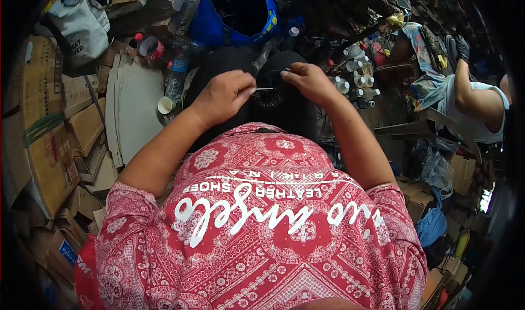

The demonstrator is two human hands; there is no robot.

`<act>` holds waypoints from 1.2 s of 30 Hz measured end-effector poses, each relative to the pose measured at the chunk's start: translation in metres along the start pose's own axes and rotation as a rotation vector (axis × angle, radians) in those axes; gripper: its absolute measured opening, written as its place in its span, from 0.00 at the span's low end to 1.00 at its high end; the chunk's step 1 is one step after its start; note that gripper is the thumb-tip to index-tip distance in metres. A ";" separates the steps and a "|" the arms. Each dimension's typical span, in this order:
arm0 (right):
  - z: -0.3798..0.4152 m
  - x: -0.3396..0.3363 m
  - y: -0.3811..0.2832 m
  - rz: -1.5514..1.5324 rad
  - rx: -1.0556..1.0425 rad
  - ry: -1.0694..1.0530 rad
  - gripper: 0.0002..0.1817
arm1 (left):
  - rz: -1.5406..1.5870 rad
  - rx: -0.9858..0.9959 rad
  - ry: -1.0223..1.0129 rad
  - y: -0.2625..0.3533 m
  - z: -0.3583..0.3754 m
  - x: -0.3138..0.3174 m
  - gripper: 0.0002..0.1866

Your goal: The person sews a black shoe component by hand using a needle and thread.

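"Fingers first: what does the left hand (pixel 225 95) have?"

"A thin, pale rod-like tool (pixel 265 88), gripped between thumb and forefinger, its free end pointing toward the right hand (pixel 309 81); the other end is hidden in the grip."

"And the right hand?"

"Its thumb and forefinger are drawn together just beyond the tool's tip and to its right. Whether something thin and dark is caught between them cannot be told against the black trousers (pixel 221 61)."

"What lies beneath?"

"A dark, ridged, curled thing (pixel 269 101), between the two sets of fingers and slightly nearer the body. Whether the tool touches it is unclear."

"So which step is in hand?"

"Fine two-handed work with the tool, it seems: left fingers guiding, right fingers likely steadying."

"And what does the next move call for?"

"Probably a light, firm pinch and careful aim, since dark against dark is hard to follow. The bottles (pixel 359 81), well off to the right of the fingers, seem out of the way."
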State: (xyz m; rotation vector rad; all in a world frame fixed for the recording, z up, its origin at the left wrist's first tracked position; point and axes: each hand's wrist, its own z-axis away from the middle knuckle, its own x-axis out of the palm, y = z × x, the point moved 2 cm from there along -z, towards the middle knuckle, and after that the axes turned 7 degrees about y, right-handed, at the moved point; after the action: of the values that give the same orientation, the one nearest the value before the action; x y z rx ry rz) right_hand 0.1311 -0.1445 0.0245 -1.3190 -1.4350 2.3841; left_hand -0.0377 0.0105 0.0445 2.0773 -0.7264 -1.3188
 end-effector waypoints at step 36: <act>0.152 -0.274 0.242 0.772 0.399 0.449 0.27 | -0.984 -0.749 0.221 -0.180 0.184 -0.307 0.17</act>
State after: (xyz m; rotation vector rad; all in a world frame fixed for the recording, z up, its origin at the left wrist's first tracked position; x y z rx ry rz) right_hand 0.2836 -0.5086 0.0477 -2.3520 -0.3216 2.2856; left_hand -0.2942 0.3181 0.0399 1.8679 0.9002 -1.4427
